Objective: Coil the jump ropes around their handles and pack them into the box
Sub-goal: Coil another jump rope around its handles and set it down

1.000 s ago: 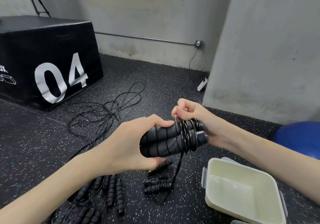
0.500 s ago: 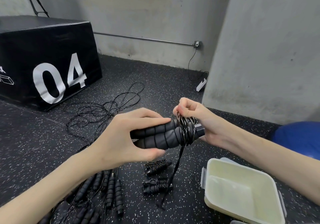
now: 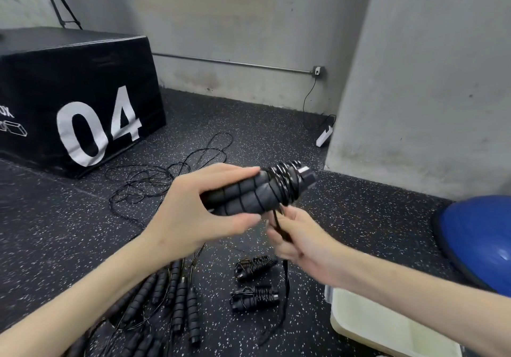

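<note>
My left hand (image 3: 190,212) grips a pair of black ribbed jump-rope handles (image 3: 249,199), held side by side, with thin black rope coiled round their right end (image 3: 284,182). Just below that end, my right hand (image 3: 298,240) pinches the loose rope (image 3: 286,287), which hangs down to the floor. Two wound bundles lie on the floor, one (image 3: 255,266) above the other (image 3: 255,298). Several uncoiled handles (image 3: 177,295) lie lower left, their ropes tangled (image 3: 154,182) behind. The cream plastic box (image 3: 387,331) sits open at lower right.
A black plyo box marked 04 (image 3: 77,102) stands at the left. A blue balance ball (image 3: 478,240) sits at the right, by a grey concrete column (image 3: 428,80). A white power strip (image 3: 323,136) lies at the wall foot. The floor is speckled black rubber.
My right hand has dropped from the top of the coiled end to below it, drawing the rope down. The handles have tilted, their coiled end raised toward the right.
</note>
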